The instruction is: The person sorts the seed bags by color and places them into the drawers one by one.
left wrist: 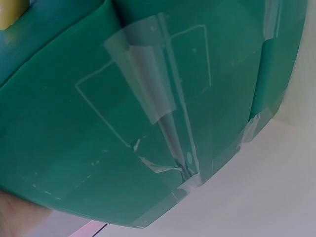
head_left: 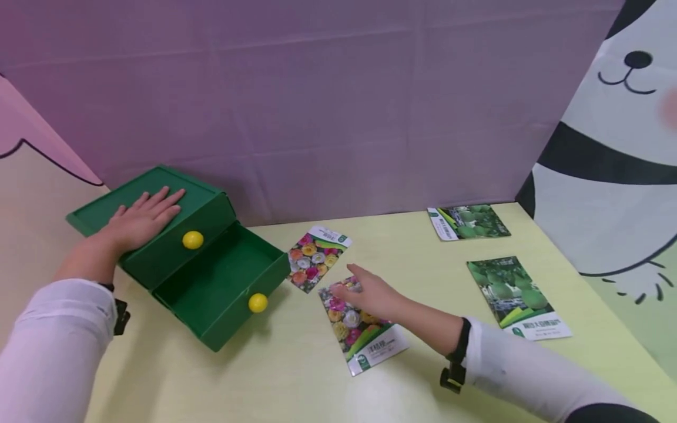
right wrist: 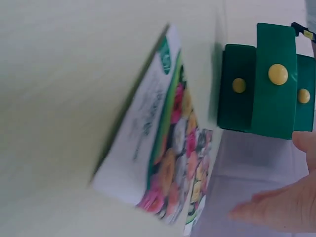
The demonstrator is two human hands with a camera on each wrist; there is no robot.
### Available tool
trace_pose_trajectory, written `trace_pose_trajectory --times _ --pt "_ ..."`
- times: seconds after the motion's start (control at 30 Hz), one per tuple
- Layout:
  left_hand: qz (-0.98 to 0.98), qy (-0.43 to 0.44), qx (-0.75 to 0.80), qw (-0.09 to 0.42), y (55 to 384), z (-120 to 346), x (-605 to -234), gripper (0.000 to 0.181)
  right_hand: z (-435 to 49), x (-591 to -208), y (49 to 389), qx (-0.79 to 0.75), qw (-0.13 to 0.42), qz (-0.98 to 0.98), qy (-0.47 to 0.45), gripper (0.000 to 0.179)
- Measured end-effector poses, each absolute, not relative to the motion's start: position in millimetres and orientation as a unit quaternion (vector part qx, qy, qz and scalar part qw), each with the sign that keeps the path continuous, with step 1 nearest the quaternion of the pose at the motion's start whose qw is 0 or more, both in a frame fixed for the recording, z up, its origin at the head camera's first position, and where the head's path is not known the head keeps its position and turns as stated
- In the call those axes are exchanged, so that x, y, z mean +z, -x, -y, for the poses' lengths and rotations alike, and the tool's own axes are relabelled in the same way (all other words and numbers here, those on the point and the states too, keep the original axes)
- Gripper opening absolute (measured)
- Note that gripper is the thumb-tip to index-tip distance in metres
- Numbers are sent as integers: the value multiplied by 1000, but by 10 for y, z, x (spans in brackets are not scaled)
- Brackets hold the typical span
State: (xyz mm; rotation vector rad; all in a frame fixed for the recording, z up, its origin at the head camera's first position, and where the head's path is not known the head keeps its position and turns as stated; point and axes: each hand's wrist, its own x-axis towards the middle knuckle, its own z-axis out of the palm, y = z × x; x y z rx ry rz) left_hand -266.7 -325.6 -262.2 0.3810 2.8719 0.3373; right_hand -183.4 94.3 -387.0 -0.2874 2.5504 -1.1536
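A green chest of drawers (head_left: 198, 187) with yellow knobs stands at the left; my left hand (head_left: 138, 222) rests flat on its top, fingers spread. Its middle drawer (head_left: 235, 314) is pulled out, and the inside that shows is bare. In the left wrist view, clear tape crosses the green side panel (left wrist: 54, 143). Over a flower seed packet (head_left: 351, 336) hovers my right hand (head_left: 378, 298), thumb and fingers apart, overlapping the packet's far end in the head view. The right wrist view shows that same packet (right wrist: 148, 133) apart from the right hand (right wrist: 286, 202).
A second flower seed packet (head_left: 317, 257) lies beside the drawer. Two packets with green fruit pictures lie at the right: one packet (head_left: 471, 222) by the back edge, another packet (head_left: 515, 296) nearer. Behind the table (head_left: 296, 376) hangs a purple cloth (head_left: 328, 111).
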Motion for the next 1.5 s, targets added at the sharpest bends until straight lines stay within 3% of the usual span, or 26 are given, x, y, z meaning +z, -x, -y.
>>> trace_pose_trajectory --times 0.23,0.63,1.23,1.5 --pt "-979 -127 112 109 2670 3261 -2612 65 -1062 -4058 1773 -302 114 -941 98 90" --pt "-979 -131 109 109 2698 3226 -2588 66 -1159 -4412 1769 -210 134 -967 60 113" --pt "-978 -128 121 112 2663 3267 -2610 66 -1079 -4431 1879 -262 126 -956 44 97" --pt "-979 -123 117 114 2662 3255 -2623 66 -1015 -4433 1831 -328 85 -940 49 99"
